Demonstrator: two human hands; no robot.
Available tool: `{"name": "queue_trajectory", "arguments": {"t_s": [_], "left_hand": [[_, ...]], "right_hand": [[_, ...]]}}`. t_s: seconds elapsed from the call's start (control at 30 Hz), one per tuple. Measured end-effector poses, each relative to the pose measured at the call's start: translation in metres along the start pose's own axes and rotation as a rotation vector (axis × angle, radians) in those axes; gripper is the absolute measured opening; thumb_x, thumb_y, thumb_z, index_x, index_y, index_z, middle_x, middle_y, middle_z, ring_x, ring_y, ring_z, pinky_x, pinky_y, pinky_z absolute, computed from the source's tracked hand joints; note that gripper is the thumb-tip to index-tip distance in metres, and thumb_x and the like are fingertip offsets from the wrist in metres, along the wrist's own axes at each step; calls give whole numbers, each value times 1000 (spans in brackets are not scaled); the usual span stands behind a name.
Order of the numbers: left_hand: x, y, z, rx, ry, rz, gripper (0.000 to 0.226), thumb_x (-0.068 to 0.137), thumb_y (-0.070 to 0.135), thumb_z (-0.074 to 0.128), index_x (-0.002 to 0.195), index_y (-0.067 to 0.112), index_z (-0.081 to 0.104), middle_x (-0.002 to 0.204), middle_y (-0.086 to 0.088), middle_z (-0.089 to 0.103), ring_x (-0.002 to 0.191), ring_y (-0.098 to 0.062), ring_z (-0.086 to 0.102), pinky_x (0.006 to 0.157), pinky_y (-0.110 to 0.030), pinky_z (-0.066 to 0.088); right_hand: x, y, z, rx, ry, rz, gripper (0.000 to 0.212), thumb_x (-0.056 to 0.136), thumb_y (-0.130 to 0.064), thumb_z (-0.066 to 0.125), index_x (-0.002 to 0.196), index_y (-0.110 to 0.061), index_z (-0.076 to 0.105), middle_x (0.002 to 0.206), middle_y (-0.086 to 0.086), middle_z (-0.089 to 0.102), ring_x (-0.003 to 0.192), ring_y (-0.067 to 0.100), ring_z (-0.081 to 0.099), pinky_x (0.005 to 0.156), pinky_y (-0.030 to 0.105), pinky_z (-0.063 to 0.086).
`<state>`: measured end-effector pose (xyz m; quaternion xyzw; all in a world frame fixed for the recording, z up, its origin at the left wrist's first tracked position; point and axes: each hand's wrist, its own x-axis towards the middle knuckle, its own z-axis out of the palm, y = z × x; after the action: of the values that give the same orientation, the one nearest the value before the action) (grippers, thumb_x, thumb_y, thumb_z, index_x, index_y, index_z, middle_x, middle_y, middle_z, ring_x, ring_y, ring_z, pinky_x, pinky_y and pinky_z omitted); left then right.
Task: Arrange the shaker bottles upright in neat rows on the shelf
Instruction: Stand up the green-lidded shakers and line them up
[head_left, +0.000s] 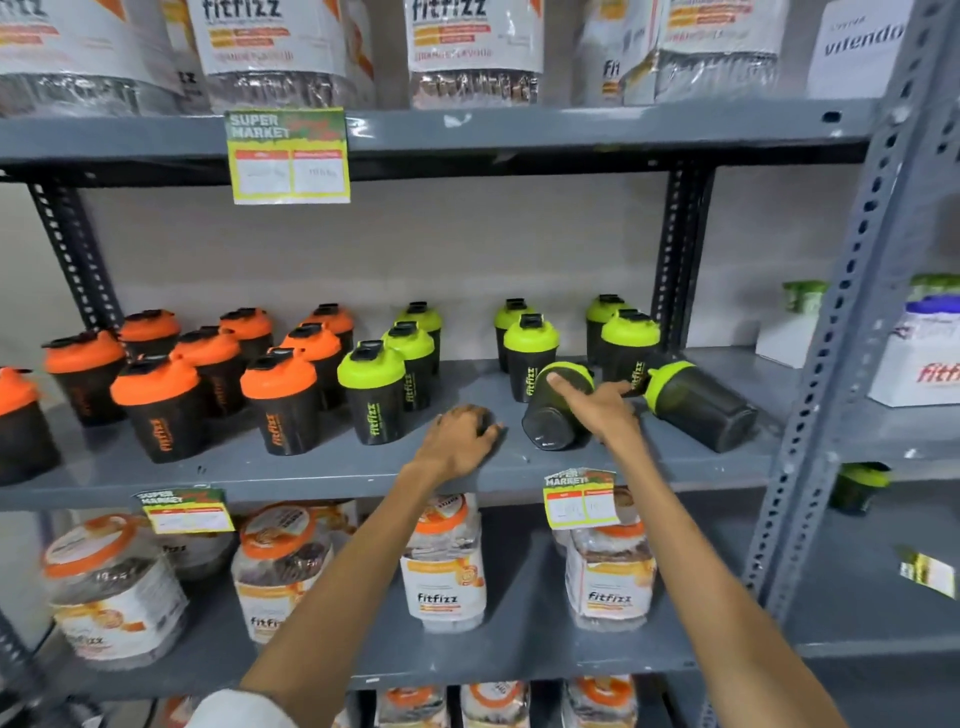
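Your right hand has its grip laid over a tipped green-lidded shaker, fingers draped across the dark body toward the lid; it looks like a closing grasp, though the thumb is hidden under the bottle, so I can't be sure the hold is complete. That bottle lies on its side on the grey metal shelf, long axis running from the base nearest you up and back to the lime lid, so righting it means swinging the lid end upward. Your left hand rests flat and released on the shelf just left of that shaker, holding nothing. Just right of the held bottle lies a second tipped shaker, lid pointing left, base away to the right; your right hand is the nearer one for it too. Behind both stand upright green-lidded shakers, and further left the orange-lidded rows, smooth tapered translucent dark plastic with glossy domed caps.
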<state>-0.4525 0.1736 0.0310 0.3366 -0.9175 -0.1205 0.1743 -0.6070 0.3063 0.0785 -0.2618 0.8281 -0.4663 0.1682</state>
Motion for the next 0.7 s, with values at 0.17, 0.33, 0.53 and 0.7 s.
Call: {"name": "queue_trajectory", "arguments": {"t_s": [0.17,0.33,0.53,0.7], "left_hand": [[3,-4,6,-33,21,38,34,98,46,48,97,14,61,110,-11,66,105,-33,59,89,-41,40],[6,-7,10,-43,52,48,33,96,48,49,93,18,62,108,-9,67,102,-32,59,89,-41,43],[9,-10,14,-47,59,50,35,95,51,46,95,20,62,110,-8,66,105,-31,59,92,-42,44],[8,-8,13,-22,48,52,38,97,51,44,104,19,63,117,-9,65,111,-31,58,99,-44,42]], "right_hand": [[10,9,0,277,-52,7,85,80,-52,69,140,1,40,137,9,48,119,27,55,76,33,51],[7,26,-5,571,-132,38,72,62,-42,81,118,-5,57,112,12,69,101,26,69,66,32,56],[-6,24,2,469,95,-241,46,66,-31,83,105,-18,64,93,1,70,87,17,67,67,25,55],[-27,13,25,183,393,-488,90,60,-29,88,137,-15,43,127,8,47,118,24,51,101,35,43]]}}
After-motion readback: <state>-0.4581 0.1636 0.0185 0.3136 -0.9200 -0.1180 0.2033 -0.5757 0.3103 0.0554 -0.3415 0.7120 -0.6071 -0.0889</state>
